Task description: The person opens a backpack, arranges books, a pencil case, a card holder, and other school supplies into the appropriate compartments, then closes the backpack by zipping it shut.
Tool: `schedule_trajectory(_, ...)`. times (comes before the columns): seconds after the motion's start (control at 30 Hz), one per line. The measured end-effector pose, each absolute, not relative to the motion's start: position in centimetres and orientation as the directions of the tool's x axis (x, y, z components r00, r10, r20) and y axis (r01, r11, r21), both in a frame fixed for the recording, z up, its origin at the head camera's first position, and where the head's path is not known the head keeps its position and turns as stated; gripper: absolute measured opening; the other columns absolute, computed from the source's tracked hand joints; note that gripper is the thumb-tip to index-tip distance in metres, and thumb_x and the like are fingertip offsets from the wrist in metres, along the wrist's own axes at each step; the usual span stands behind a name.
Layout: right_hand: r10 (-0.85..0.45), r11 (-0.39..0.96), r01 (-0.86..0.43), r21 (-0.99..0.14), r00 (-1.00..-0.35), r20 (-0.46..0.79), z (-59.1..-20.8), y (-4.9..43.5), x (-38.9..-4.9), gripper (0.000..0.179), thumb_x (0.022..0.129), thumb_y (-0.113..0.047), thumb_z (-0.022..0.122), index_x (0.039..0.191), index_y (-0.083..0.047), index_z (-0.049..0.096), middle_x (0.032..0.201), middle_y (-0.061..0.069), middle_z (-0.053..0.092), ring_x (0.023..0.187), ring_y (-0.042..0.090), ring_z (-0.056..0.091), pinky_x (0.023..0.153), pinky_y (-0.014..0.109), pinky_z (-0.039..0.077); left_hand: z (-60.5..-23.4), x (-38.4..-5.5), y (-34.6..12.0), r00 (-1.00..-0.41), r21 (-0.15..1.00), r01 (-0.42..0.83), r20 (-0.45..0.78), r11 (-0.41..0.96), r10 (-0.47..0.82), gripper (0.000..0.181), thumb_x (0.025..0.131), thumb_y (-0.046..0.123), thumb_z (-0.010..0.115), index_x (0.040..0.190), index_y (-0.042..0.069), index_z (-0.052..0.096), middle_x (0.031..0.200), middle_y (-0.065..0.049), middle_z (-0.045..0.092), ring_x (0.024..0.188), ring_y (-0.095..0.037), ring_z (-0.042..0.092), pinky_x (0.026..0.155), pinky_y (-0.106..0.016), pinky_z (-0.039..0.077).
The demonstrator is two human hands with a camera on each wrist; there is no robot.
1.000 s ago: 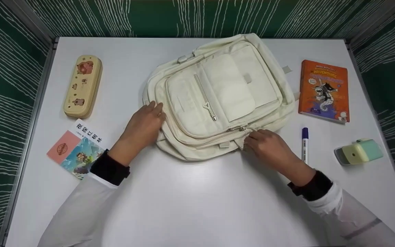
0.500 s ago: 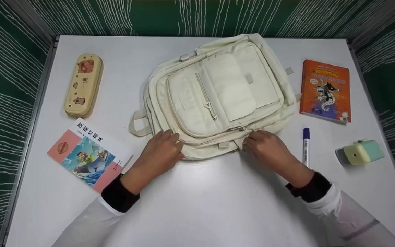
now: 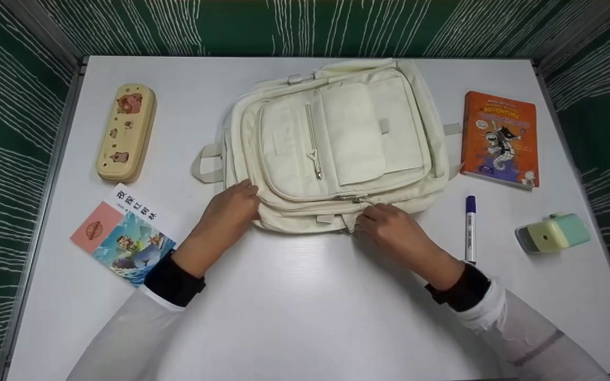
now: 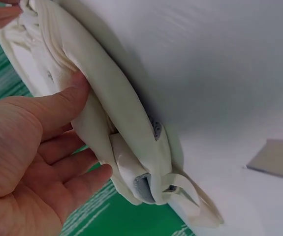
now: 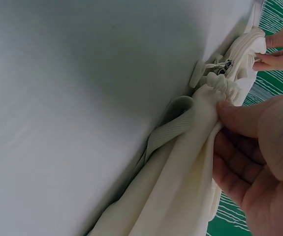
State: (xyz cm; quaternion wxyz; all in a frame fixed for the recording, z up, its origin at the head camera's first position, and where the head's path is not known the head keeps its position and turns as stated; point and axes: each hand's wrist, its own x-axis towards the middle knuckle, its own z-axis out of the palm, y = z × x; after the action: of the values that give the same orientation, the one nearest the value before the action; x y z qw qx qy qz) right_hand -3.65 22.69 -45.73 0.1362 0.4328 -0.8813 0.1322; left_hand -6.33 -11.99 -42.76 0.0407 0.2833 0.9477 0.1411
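A cream backpack (image 3: 358, 132) lies on the white table with its pocketed front up and its top toward the left. My left hand (image 3: 223, 214) grips the near left corner; in the left wrist view the thumb (image 4: 75, 91) presses into a fabric fold while the other fingers lie along the bag's other face. On the near side, my right hand (image 3: 397, 233) pinches the fabric beside the side strap, close to the zipper pulls (image 5: 224, 66). A grey-beige carry loop (image 3: 207, 164) sticks out at the bag's left end.
Left of the bag are a yellow pencil case (image 3: 125, 132) and a booklet (image 3: 130, 246), partly covered by my left wrist. To the right lie an orange book (image 3: 500, 137), a purple-capped marker (image 3: 471, 227) and a green-yellow pencil sharpener (image 3: 554, 233).
My left hand moved along the bag's edge to the near corner, baring the carry loop. The backpack has turned slightly and its near side shifted left, my right hand going with it.
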Motion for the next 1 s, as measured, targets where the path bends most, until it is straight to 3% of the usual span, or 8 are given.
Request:
schedule_trajectory(0.37, -0.732, 0.583, -0.807, -0.095, -0.572, 0.369, -46.1, 21.1, -4.1, 0.015, 0.080, 0.004, 0.084, 0.089, 0.004, 0.072, 0.084, 0.011, 0.065, 0.070, 0.028, 0.059, 0.063, 0.037, 0.054, -43.2, -7.5, -13.7, -0.866, 0.366, 0.471, 0.017, 0.803, 0.500, 0.030, 0.085, 0.001, 0.081, 0.112, -0.009, 0.074, 0.138, -0.025, 0.064, 0.140, -0.044, 0.050, 0.111, -0.053, 0.045)
schedule_trajectory(1.0, -0.717, 0.602, -0.791, -0.114, -0.598, 0.359, -46.2, 21.2, -4.2, 0.015, 0.085, 0.006, 0.079, 0.098, 0.004, 0.074, 0.092, 0.014, 0.069, 0.079, 0.030, 0.062, 0.066, 0.039, 0.051, -43.4, -8.0, -13.8, -0.890, 0.387, 0.412, -0.022, 0.825, 0.455, 0.038, 0.087, 0.004, 0.078, 0.122, -0.009, 0.070, 0.144, -0.025, 0.059, 0.145, -0.041, 0.045, 0.112, -0.052, 0.044)
